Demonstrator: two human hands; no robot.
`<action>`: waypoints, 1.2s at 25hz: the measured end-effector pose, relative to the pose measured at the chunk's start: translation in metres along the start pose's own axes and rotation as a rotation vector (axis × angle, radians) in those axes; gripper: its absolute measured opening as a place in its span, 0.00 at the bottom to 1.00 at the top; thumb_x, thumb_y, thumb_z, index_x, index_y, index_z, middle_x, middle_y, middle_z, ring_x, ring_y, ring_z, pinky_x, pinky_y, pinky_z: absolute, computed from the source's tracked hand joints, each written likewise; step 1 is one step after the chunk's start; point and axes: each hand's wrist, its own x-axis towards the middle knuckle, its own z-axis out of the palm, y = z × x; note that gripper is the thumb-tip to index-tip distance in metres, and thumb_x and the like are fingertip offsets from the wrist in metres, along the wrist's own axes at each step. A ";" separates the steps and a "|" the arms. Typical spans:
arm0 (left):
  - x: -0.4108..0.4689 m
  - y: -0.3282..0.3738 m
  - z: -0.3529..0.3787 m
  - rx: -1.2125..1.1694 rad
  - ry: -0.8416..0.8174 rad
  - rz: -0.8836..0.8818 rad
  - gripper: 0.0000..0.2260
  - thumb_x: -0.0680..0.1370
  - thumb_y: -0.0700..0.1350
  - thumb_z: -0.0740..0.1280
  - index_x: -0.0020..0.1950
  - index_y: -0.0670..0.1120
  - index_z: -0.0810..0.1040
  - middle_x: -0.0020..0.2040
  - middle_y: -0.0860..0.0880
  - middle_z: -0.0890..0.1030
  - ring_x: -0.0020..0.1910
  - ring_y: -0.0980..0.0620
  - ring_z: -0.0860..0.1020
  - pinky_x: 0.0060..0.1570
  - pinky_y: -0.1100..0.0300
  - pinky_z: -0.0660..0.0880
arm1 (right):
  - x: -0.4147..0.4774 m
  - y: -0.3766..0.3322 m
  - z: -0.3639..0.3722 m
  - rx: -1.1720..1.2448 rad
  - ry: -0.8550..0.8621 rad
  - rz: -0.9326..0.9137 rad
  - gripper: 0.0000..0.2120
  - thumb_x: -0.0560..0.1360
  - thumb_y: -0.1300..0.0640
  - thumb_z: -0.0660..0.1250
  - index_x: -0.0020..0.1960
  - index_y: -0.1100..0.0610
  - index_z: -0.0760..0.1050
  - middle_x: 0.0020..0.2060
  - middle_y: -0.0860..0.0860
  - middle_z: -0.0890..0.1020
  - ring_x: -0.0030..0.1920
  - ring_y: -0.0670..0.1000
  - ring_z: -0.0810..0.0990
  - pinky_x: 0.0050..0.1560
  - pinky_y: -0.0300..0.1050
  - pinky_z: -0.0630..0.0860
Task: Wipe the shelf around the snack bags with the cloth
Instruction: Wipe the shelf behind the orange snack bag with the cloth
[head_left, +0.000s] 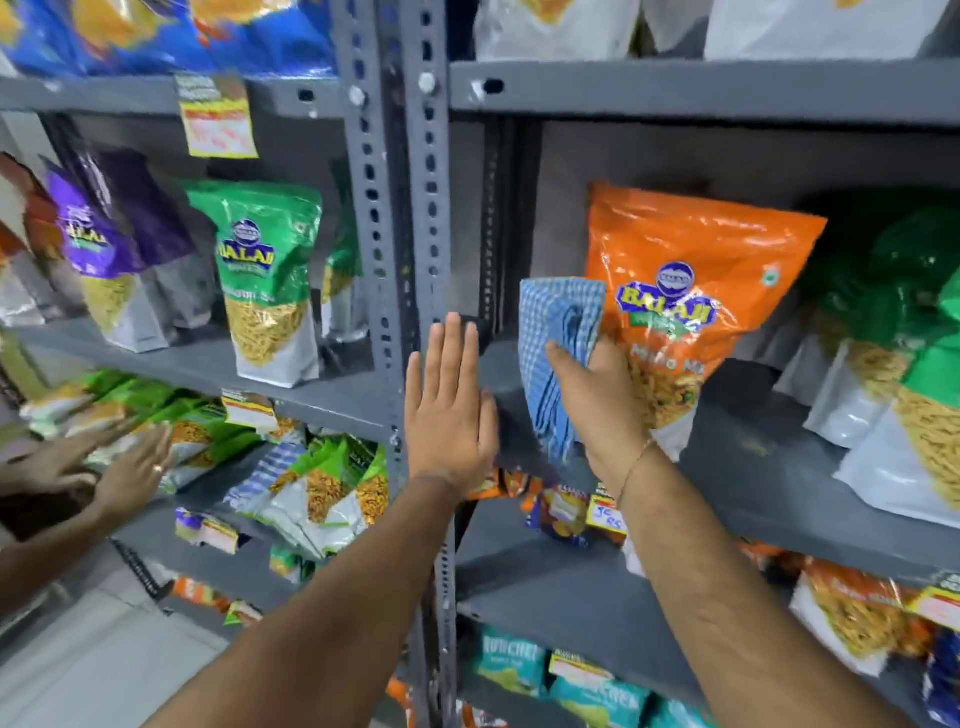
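A blue-and-white checked cloth (558, 353) hangs from my right hand (602, 410), which grips it over the left end of the grey metal shelf (753, 467). The same hand presses against an orange snack bag (696, 291) that stands tilted on that shelf. Green snack bags (904, 364) stand further right on it. My left hand (449, 410) is flat, fingers together and stretched, against the shelf's left front corner and the perforated grey upright (395, 234). It holds nothing.
Left of the upright, another shelf (208, 364) carries purple and green snack bags (265, 280). Another person's two hands (104, 467) reach into green bags on the lower left shelf. Shelves below hold orange and teal packets and yellow price tags (605, 514).
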 end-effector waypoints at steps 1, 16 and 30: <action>0.003 -0.014 0.005 -0.011 0.018 0.026 0.39 0.84 0.47 0.59 0.91 0.48 0.41 0.91 0.51 0.37 0.91 0.49 0.41 0.90 0.47 0.40 | 0.016 0.007 0.020 -0.055 -0.011 -0.020 0.06 0.84 0.60 0.65 0.52 0.49 0.76 0.46 0.41 0.81 0.47 0.41 0.79 0.47 0.39 0.73; 0.009 -0.052 0.051 -0.114 0.270 0.268 0.31 0.88 0.51 0.50 0.91 0.46 0.50 0.92 0.46 0.46 0.92 0.46 0.48 0.90 0.48 0.45 | 0.215 0.135 0.103 -0.772 0.052 0.082 0.16 0.75 0.61 0.63 0.60 0.52 0.80 0.55 0.56 0.86 0.56 0.62 0.84 0.59 0.53 0.80; 0.009 -0.050 0.050 -0.103 0.307 0.263 0.32 0.87 0.52 0.50 0.91 0.45 0.51 0.92 0.45 0.47 0.91 0.45 0.48 0.90 0.47 0.44 | 0.229 0.206 0.101 -0.783 -0.342 0.229 0.22 0.73 0.32 0.61 0.62 0.40 0.78 0.56 0.48 0.87 0.57 0.56 0.85 0.63 0.57 0.79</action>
